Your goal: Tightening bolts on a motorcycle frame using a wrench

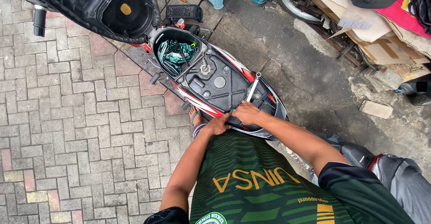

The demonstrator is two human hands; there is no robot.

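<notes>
Soft, even daylight fills the scene, bright but without hard sun, so shadows stay faint and short. The deepest shade sits inside the open black under-seat compartment of the red, white and black scooter (211, 78). The damp grey concrete ground (310, 76) shows a dull sheen. Focus is sharp throughout. Wide-angle distortion bends the grey and reddish paving bricks (67, 116) near the edges.

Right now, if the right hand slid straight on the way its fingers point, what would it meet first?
The right hand already touches the foot of the slim silver metal tool shaft. Past it lies the black plastic under-seat tray, though depth is hard to judge.
</notes>
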